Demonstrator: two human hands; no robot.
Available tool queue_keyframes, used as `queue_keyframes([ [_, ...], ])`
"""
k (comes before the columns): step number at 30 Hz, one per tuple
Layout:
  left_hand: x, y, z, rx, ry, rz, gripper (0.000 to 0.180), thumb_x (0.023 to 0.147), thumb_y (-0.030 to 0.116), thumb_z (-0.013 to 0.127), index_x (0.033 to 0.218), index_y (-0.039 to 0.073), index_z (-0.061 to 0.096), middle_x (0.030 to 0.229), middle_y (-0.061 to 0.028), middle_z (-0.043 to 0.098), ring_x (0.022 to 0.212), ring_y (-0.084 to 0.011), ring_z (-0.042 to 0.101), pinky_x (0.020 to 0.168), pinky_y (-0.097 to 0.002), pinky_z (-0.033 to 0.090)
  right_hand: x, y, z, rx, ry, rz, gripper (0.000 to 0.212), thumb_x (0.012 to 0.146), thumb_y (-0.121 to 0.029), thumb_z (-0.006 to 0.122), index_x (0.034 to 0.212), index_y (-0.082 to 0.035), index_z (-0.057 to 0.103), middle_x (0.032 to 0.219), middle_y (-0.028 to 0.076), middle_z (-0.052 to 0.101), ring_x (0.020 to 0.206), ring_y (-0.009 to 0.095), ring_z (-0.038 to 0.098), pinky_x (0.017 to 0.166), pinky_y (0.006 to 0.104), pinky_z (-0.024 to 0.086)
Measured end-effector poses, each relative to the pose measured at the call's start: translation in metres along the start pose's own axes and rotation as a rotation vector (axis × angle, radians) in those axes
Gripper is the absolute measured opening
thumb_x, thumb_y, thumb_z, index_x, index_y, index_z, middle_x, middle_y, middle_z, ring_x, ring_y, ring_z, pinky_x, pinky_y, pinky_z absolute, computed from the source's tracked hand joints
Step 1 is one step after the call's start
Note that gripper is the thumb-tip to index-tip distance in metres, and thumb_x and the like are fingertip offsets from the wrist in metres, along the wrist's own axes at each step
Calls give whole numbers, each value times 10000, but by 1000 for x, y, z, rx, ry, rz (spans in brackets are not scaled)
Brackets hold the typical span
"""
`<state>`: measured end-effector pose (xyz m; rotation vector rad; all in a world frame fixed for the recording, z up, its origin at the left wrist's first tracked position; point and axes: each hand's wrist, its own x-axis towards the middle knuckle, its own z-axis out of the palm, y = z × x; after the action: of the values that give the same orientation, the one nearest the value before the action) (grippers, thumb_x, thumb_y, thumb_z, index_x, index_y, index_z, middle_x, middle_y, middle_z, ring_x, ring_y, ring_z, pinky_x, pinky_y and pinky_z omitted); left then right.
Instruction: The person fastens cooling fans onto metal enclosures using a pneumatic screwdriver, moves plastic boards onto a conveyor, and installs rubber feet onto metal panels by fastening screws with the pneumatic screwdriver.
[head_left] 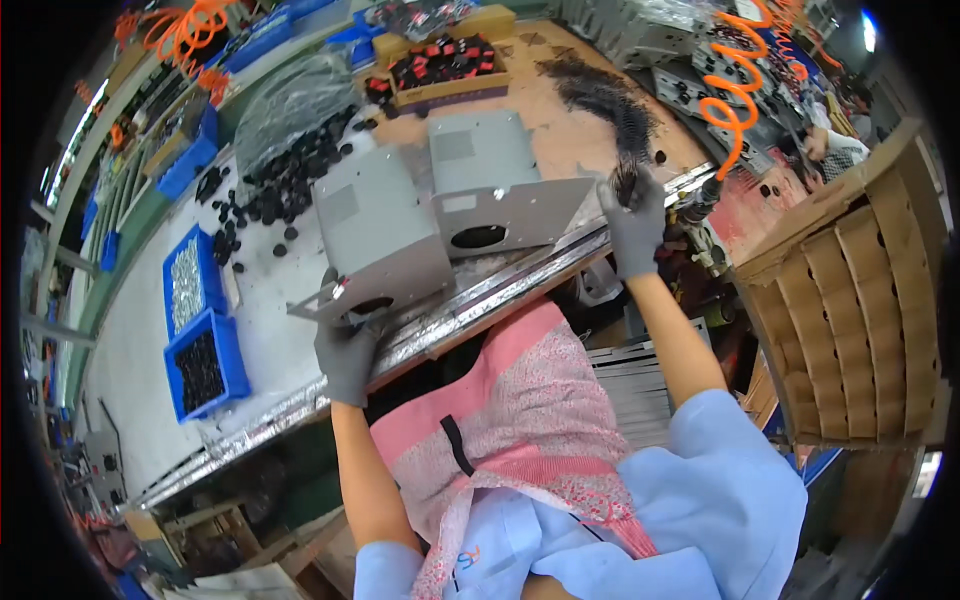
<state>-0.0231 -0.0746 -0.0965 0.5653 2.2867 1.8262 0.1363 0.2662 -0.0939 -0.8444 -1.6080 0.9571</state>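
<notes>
Left hand [345,358] in grey glove, fingers clamped on the near lower edge of a grey metal housing [378,240] at the surface [130,340] front edge, right hand [634,228] fingers pinched on a bunch of black cable ties [610,105] beside a second grey housing [490,180].

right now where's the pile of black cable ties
Head view, upper right: the black cable ties lie on the brown bench top, just beyond the right hand.

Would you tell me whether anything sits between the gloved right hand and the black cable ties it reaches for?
Nothing visible does: the grey-gloved right hand already touches the near end of the heap of thin black cable ties on the brown bench.
</notes>
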Motion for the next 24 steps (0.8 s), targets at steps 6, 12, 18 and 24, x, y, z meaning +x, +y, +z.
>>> queue_keyframes([
  [6, 4, 9, 3, 82, -59, 69, 461, 693, 100, 764, 1090, 4, 549, 1011, -100, 644, 913, -178, 614, 798, -291, 478, -105, -32, 10, 53, -205, -235, 710, 650, -179, 798, 1228, 24, 437, 1065, 115, 545, 938, 198, 559, 832, 312, 462],
  [12, -4, 17, 9, 365, 56, -70, 590, 624, 243, 805, 1119, 55, 545, 1019, -119, 646, 937, -234, 627, 814, -317, 478, -94, -23, 39, 12, -163, -235, 711, 654, -208, 795, 1220, 29, 436, 1084, 151, 542, 973, 234, 561, 855, 316, 453],
  [18, -10, 17, 36, 424, 175, -14, 637, 596, 339, 804, 1119, 92, 539, 1003, -116, 651, 925, -276, 627, 783, -353, 483, -60, -22, 51, -105, -114, -138, 718, 634, -238, 801, 1206, 4, 441, 1102, 178, 558, 1019, 303, 558, 865, 349, 451],
  [24, -7, 19, 40, 467, 159, -20, 595, 610, 355, 783, 1090, 97, 545, 991, -118, 650, 894, -299, 631, 771, -373, 483, -77, -21, 49, -310, -249, -177, 759, 643, -264, 788, 1241, -3, 399, 1122, 191, 539, 1024, 328, 548, 868, 366, 446],
])
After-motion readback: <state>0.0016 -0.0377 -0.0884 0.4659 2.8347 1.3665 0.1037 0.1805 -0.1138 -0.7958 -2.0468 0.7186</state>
